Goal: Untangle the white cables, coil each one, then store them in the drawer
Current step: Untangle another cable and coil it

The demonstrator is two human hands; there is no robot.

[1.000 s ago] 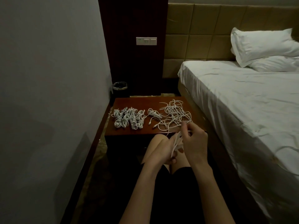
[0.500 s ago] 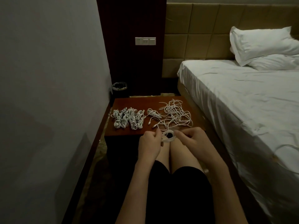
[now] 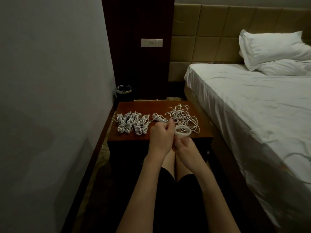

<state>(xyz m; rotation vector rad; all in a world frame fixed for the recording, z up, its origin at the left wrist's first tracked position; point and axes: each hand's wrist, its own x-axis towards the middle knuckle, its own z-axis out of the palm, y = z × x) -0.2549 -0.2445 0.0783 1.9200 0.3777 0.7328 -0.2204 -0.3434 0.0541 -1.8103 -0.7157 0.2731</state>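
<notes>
1. White cables lie in three groups on the wooden bedside table (image 3: 127, 106); a fourth, the coil in your hands (image 3: 182, 132), sits over the table's near edge, right of centre.
2. Your left hand (image 3: 160, 137) is curled, its fingertips pinching the coil's left side. Your right hand (image 3: 184, 147) comes up from below with its fingers wrapped round the bottom of the loops.
3. Just beyond that coil, the tangled cables (image 3: 183, 117) spread loosely over the table's right half, the outermost loops near the right edge.
4. A small single bundle (image 3: 158, 118) lies at mid-table, touching neither pile as far as you can see.
5. The coiled cables (image 3: 132, 122) sit packed together in rows on the left half, close to the left edge.
6. Open room: a bare strip of tabletop runs along the far edge, and another along the near edge in front of the finished coils. The wall (image 3: 50, 98) crowds the table's left side; the bed (image 3: 252, 101) stands just beside its right side.
7. No writing is legible. The switch plate (image 3: 151, 43) on the dark panel is too small to read.
8. Containers: a waste bin (image 3: 123, 89) stands in the corner beyond the table, with a dark liner; its contents cannot be made out.
9. Two pillows (image 3: 272, 47) lie at the head of the bed.
</notes>
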